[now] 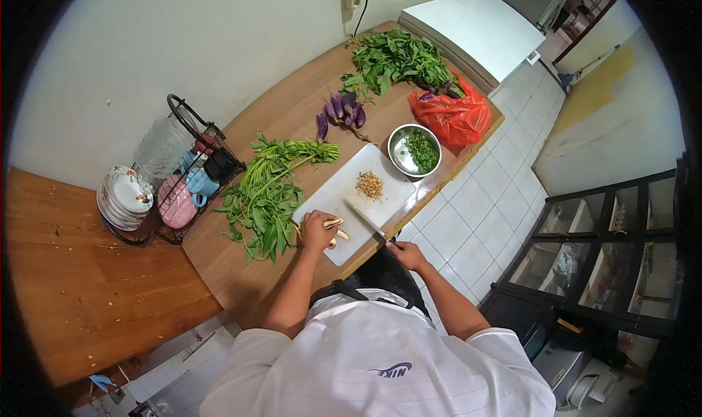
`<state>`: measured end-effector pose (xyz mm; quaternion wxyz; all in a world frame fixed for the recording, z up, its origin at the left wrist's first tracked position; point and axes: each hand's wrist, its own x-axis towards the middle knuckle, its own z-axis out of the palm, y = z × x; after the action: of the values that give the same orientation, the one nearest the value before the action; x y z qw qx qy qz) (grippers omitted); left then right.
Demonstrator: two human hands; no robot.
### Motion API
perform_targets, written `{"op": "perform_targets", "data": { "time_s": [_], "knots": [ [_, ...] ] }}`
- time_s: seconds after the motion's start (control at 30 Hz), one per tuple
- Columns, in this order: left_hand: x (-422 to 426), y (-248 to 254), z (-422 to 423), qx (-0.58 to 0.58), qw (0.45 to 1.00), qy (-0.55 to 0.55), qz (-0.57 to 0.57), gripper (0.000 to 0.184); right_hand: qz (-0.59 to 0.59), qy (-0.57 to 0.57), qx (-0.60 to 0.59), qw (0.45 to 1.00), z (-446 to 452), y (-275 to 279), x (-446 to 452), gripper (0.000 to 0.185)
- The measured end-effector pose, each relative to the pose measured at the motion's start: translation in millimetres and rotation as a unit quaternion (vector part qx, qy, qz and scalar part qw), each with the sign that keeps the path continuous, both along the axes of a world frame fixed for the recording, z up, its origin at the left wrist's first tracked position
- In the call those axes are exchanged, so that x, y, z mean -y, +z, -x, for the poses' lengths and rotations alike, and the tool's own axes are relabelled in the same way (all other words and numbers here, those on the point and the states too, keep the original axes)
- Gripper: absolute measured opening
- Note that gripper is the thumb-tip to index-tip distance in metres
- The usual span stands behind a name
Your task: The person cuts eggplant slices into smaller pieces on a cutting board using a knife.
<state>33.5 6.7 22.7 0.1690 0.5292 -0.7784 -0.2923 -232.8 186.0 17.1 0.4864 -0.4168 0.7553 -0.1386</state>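
The wooden worktop [292, 110] runs slantwise up towards 1 o'clock, with a black wire rack [232, 167] of cups and plates off its edge-side at 9 to 10 o'clock from the board. Two bunches of leafy stems lie on the worktop: the near greens [267, 194] at 9 o'clock from the board, the far greens [395, 58] between 12 and 1. The white board [329, 190] lies at the near edge. A red plastic bag [452, 117] sits between 1 and 2 o'clock from it, beside the far greens. At 12 o'clock is a cluster of purple eggplants [344, 110]; at about 1 to 2, just beside the board, a metal bowl [401, 157] holds chopped leaves [422, 150]. The left hand [316, 233], at 8 o'clock on the board, has its fingers clamped on a pale stick [333, 224]; loose pieces [343, 235] lie just beside. The right hand [408, 257], at 4 to 5 o'clock, has its fingers closed round the handle of the knife [365, 218], whose blade points to 10 or 11 over the board. Chopped bits [369, 185] lie heaped beyond the blade.
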Motion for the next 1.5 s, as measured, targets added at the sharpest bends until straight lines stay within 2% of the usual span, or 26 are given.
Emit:
{"op": "perform_targets", "data": {
  "time_s": [0.13, 0.2, 0.33, 0.47, 0.53, 0.6, 0.67, 0.8, 0.93, 1.07, 1.13, 1.17, 1.2, 1.27, 1.3, 1.37, 1.4, 1.43, 1.5],
  "knots": [
    [0.5, 14.9, 3.6, 0.027, 1.0, 0.009, 0.012, 0.023, 0.032, -0.054, -0.006, 0.998, -10.3, -3.0, 1.2, 0.068],
    [2.1, 18.3, 3.1, 0.044, 0.998, -0.024, 0.029, 0.022, 0.015, -0.064, 0.04, 0.997, -12.6, 3.6, -1.7, 0.066],
    [7.2, 15.2, 0.0, 0.028, 0.991, -0.104, 0.077, 0.019, -0.002, -0.039, 0.036, 0.999, -14.4, 9.3, -19.4, 0.069],
    [13.0, 10.5, -2.3, -0.013, 0.996, -0.085, 0.038, 0.019, -0.008, -0.063, 0.048, 0.997, -19.4, 7.5, -41.8, 0.067],
    [15.4, -1.1, -3.7, -0.079, 0.995, 0.05, -0.041, 0.022, -0.014, -0.075, 0.047, 0.996, -20.0, 7.6, -49.0, 0.067],
    [20.8, -1.1, -4.4, -0.096, 0.993, 0.048, -0.039, 0.024, -0.021, -0.087, 0.057, 0.994, -20.5, 7.6, -54.3, 0.066],
    [23.9, 9.1, -2.1, -0.145, 0.981, 0.108, -0.073, 0.023, -0.018, -0.091, 0.054, 0.994, -20.9, 7.6, -57.3, 0.066],
    [28.0, 31.8, 14.9, -0.221, 0.959, 0.125, -0.126, 0.026, -0.022, -0.091, 0.063, 0.994, -23.3, 10.3, -53.8, 0.065],
    [35.2, 23.6, 19.8, -0.267, 0.936, 0.14, -0.184, 0.021, 0.022, -0.065, 0.047, 0.997, -26.8, 14.1, -47.7, 0.065],
    [33.0, 19.7, 3.9, -0.226, 0.944, 0.14, -0.196, 0.015, 0.043, -0.08, 0.056, 0.994, -26.4, 23.2, -46.7, 0.061],
    [34.5, -3.5, -5.1, -0.223, 0.948, 0.153, -0.168, 0.011, 0.037, -0.076, 0.059, 0.995, -27.1, 28.8, -46.2, 0.061],
    [33.9, -19.1, -5.4, -0.294, 0.932, 0.161, -0.14, 0.011, 0.04, -0.074, 0.066, 0.994, -26.3, 31.7, -45.7, 0.061],
    [33.9, -31.5, -7.5, -0.294, 0.933, 0.16, -0.134, 0.011, 0.043, -0.071, 0.073, 0.994, -25.2, 32.4, -46.4, 0.061],
    [36.5, -43.1, -8.6, -0.238, 0.956, 0.145, -0.09, 0.013, 0.054, -0.073, 0.083, 0.992, -22.2, 21.3, -48.5, 0.063],
    [35.4, -25.8, -3.8, -0.132, 0.976, 0.149, -0.087, 0.022, 0.039, -0.054, 0.073, 0.995, -19.2, 15.2, -48.2, 0.064],
    [35.1, -12.8, 7.4, -0.085, 0.98, 0.163, -0.077, 0.027, 0.005, -0.015, 0.063, 0.998, -12.0, 13.9, -42.5, 0.066],
    [34.5, -9.9, 12.5, -0.036, 0.981, 0.175, -0.074, 0.032, 0.04, -0.019, 0.035, 0.998, -11.3, 11.9, -43.3, 0.067],
    [37.0, -17.9, 16.7, -0.032, 0.979, 0.188, -0.073, 0.041, 0.027, -0.017, 0.059, 0.998, -6.1, 19.0, -39.9, 0.067],
    [31.6, -19.0, 17.0, 0.014, 0.977, 0.196, -0.077, 0.044, 0.014, -0.011, 0.074, 0.997, -0.8, 22.4, -36.9, 0.064]
  ]
}}
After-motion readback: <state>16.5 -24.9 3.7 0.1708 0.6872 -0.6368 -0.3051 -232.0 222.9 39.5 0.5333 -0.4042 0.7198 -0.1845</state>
